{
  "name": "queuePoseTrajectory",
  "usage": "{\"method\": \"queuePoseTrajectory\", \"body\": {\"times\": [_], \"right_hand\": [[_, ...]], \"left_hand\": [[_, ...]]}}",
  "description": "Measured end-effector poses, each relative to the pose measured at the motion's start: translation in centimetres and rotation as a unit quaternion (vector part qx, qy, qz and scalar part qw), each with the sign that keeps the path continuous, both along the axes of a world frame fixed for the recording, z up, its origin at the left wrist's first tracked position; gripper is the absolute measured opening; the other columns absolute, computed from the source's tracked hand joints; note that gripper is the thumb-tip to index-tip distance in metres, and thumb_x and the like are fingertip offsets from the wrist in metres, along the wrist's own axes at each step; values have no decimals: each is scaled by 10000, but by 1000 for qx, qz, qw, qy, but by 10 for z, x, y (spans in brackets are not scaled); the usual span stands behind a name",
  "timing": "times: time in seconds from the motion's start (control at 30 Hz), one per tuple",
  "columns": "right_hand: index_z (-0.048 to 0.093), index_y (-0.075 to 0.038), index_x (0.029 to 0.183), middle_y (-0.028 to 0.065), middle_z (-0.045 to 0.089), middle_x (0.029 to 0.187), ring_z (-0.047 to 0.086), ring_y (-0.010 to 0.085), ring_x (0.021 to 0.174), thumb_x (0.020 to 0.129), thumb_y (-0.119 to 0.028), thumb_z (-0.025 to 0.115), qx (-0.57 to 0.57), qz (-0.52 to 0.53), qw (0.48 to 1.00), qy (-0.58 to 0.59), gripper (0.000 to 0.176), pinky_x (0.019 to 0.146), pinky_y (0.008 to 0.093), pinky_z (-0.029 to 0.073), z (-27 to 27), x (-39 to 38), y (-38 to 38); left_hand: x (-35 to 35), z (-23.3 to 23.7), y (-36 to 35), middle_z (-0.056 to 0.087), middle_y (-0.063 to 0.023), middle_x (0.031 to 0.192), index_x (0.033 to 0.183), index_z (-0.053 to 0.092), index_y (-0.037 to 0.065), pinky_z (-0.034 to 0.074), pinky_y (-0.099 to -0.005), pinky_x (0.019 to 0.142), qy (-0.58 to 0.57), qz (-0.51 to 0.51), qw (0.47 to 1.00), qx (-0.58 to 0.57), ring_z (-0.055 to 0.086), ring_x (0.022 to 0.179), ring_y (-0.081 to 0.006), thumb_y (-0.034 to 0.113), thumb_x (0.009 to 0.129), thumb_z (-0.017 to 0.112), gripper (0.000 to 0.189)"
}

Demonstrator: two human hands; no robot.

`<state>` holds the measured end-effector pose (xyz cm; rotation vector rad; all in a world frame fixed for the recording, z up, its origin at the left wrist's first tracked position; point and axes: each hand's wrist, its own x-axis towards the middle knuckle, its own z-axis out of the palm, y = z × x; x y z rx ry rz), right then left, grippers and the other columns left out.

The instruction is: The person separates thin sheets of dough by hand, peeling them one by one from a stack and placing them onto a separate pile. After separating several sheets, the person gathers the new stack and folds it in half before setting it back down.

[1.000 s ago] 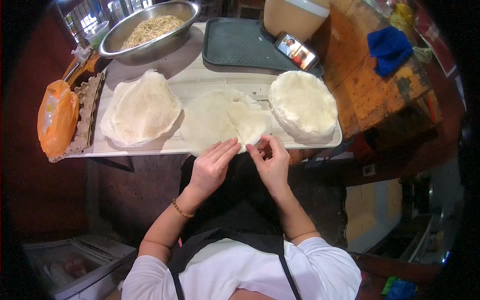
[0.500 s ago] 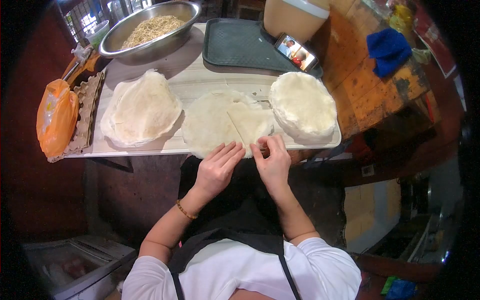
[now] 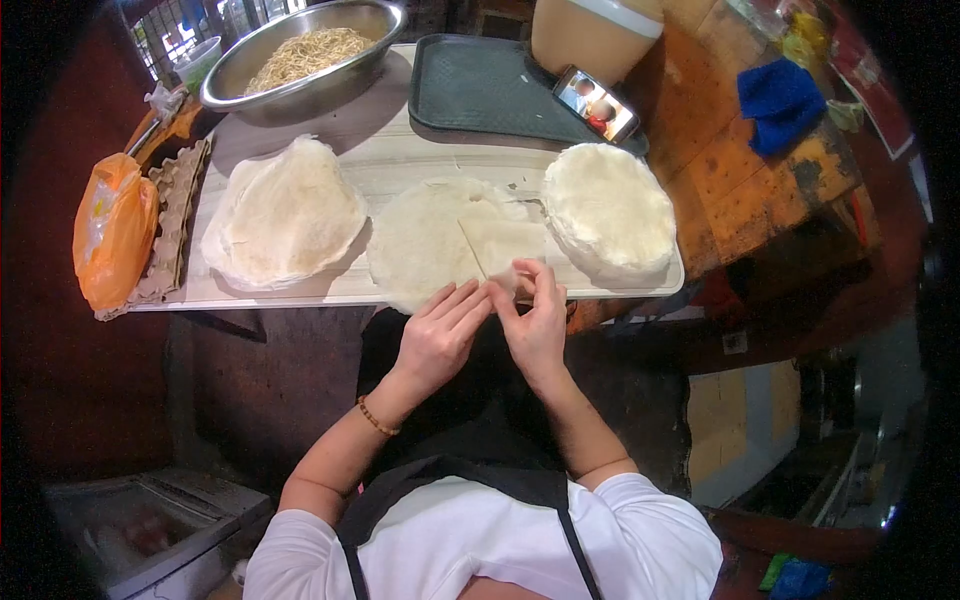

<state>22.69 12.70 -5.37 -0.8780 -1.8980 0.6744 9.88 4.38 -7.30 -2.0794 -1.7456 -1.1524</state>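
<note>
Thin, round spring roll wrappers lie at the front middle of the board, slightly over its front edge. A straight-edged layer shows on their right part. My left hand lies on the near edge with its fingers stretched out. Beside it, my right hand pinches a lifted bit of wrapper between thumb and fingers. A stack of wrappers rests on the left, and a thicker, paler stack on the right.
A steel bowl of bean sprouts stands at the back left. Behind the wrappers is a dark tray, with a phone leaning on a tan container. An orange bag and egg carton edge the left side.
My right hand has moved left, close to my left hand, and a bit of the wrapper's near edge now shows lifted at its fingers. My left hand has barely shifted.
</note>
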Motion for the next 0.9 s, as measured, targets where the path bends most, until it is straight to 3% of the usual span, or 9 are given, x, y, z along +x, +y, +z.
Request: {"method": "queuePoseTrajectory", "body": {"times": [0.13, 0.27, 0.33, 0.37, 0.43, 0.57, 0.83, 0.9], "right_hand": [[608, -54, 1174, 63, 671, 852, 603, 225, 808, 871, -165, 705, 96, -41, 993, -49, 337, 818, 336, 399, -12, 5, 2], [611, -57, 1197, 69, 675, 845, 600, 226, 820, 848, -155, 730, 112, -39, 992, -47, 381, 817, 352, 420, -21, 6, 10], [615, -59, 1192, 76, 672, 826, 617, 215, 794, 840, -124, 736, 1, -35, 999, 9, 378, 758, 356, 469, -20, 5, 15], [615, -59, 1192, 76, 672, 826, 617, 215, 794, 840, -124, 736, -1, -35, 999, 9, 378, 758, 356, 469, -18, 6, 19], [616, -54, 1182, 62, 653, 783, 618, 152, 742, 854, -88, 722, -77, -22, 994, 73, 346, 669, 303, 491, -11, 6, 29], [604, -15, 1160, 11, 613, 739, 545, 60, 694, 878, -43, 688, -135, -5, 980, 145, 296, 622, 215, 444, -4, 8, 49], [597, -5, 1107, 43, 618, 900, 533, 79, 780, 899, -39, 655, -99, -29, 979, 175, 219, 693, 237, 445, 8, 2, 64], [583, -7, 1124, 75, 627, 956, 568, 144, 841, 905, -79, 653, -92, -31, 981, 167, 241, 749, 279, 466, 2, -7, 60]], "left_hand": [[3, 2, 1, 665, -117, 1211, 1155, 657, 39, 493, -429, 986, 6, 3, 1000, -7, 632, 1143, -272, 2, 812, 600, 350], [2, 2, 1, 669, -113, 1205, 1141, 658, 40, 495, -428, 983, 1, 6, 1000, -2, 633, 1145, -266, -6, 810, 589, 341], [-1, 4, 1, 672, -111, 1182, 1118, 663, 35, 503, -411, 970, 20, -5, 1000, 1, 638, 1125, -258, 25, 826, 626, 295], [-2, 4, 0, 672, -111, 1182, 1118, 663, 35, 503, -411, 970, 19, -5, 1000, 0, 638, 1125, -258, 25, 826, 626, 295], [-4, 3, 0, 671, -112, 1187, 1116, 662, 37, 505, -410, 966, 27, -10, 1000, -5, 636, 1131, -249, 26, 830, 621, 289], [-8, 5, -2, 670, -107, 1190, 1110, 660, 38, 499, -411, 972, 30, -16, 999, -11, 632, 1137, -243, 32, 837, 606, 278], [-36, 18, -16, 674, -46, 1185, 1074, 670, 78, 422, -459, 1047, 64, 6, 997, -40, 612, 1161, -229, 23, 816, 613, 270], [-35, 20, -18, 657, -46, 1235, 1123, 648, 89, 383, -489, 1082, 61, 4, 996, -61, 578, 1214, -241, 17, 799, 651, 332]]}}
